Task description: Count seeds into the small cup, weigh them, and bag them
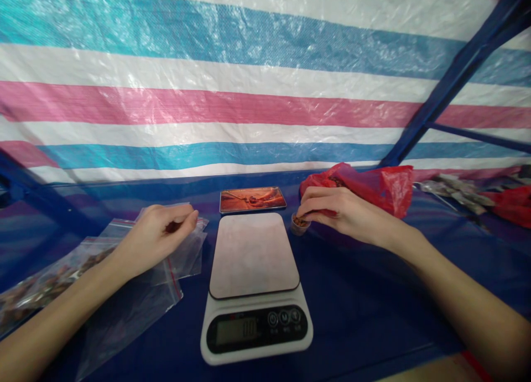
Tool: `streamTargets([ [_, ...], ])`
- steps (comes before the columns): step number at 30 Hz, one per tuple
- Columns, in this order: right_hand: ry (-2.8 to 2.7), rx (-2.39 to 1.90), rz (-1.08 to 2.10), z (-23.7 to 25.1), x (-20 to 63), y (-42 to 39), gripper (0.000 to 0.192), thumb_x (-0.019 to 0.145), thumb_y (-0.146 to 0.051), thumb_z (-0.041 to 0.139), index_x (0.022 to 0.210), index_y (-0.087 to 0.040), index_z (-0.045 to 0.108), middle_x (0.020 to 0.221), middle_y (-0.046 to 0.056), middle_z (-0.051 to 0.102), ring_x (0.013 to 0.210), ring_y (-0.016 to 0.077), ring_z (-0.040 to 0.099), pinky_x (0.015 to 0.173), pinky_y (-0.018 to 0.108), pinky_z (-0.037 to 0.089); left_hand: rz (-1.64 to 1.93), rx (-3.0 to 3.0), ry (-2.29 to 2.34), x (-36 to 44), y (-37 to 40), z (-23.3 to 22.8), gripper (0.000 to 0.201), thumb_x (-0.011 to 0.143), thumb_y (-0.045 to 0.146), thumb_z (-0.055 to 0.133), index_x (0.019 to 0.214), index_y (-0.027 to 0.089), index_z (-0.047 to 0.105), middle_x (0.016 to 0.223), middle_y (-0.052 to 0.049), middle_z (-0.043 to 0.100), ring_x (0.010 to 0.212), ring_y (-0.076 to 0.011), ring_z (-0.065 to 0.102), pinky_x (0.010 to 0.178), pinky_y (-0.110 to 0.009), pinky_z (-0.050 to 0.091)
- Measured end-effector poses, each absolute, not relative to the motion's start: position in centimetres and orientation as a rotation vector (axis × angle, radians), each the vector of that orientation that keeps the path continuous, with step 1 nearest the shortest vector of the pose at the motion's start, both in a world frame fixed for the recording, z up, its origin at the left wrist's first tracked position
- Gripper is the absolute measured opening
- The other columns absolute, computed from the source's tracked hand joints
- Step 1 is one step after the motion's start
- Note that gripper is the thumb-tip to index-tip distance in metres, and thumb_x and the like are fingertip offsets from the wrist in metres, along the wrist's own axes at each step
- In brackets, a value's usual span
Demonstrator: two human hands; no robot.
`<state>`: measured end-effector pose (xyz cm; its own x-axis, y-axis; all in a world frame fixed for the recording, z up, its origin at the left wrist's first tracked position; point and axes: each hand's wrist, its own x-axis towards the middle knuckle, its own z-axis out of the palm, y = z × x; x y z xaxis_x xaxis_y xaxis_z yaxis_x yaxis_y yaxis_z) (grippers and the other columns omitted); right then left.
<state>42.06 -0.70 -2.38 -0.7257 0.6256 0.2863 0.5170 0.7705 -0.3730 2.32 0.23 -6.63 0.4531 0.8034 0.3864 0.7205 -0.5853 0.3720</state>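
Observation:
A white kitchen scale (254,288) with a bare platform and a dim display stands in the middle of the blue table. My left hand (155,238) hovers over a pile of clear zip bags (166,266) left of the scale, thumb and fingers pinched together; whether it grips a bag I cannot tell. My right hand (340,212) rests right of the scale, fingertips on a small clear cup (298,225) holding brown bits. A red plastic bag (373,186) lies just behind that hand.
A phone (253,199) with a lit screen lies behind the scale. Filled bags of brown pieces (45,285) sit at the far left. More red bags and packets (477,191) lie at the far right. A striped tarp wall closes the back.

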Motion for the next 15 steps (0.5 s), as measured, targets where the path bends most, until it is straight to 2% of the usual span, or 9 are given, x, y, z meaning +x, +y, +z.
streamTargets([
  [11, -2.538, -0.787, 0.315, -2.71, 42.22, -0.48, 0.023, 0.108, -0.024, 0.06, 0.101, -0.02, 0.081, 0.1, 0.006, 0.072, 0.088, 0.0163, 0.069, 0.083, 0.029, 0.052, 0.796, 2.54, 1.34, 2.32, 0.3, -6.64, 0.054, 0.107, 0.045, 0.041, 0.064, 0.018, 0.059, 0.056, 0.004, 0.051, 0.049, -0.0094, 0.046, 0.053, -0.026, 0.031],
  [15, -2.499, -0.799, 0.266, -2.99, 42.18, -0.47, 0.02, 0.107, -0.025, 0.062, 0.107, -0.02, 0.082, 0.105, 0.007, 0.073, 0.094, 0.0189, 0.071, 0.084, 0.031, 0.054, 0.795, 2.536, 1.342, 2.35, 0.23, -6.56, 0.053, 0.107, 0.045, 0.042, 0.063, 0.018, 0.057, 0.056, 0.004, 0.049, 0.049, -0.0095, 0.046, 0.052, -0.027, 0.031],
])
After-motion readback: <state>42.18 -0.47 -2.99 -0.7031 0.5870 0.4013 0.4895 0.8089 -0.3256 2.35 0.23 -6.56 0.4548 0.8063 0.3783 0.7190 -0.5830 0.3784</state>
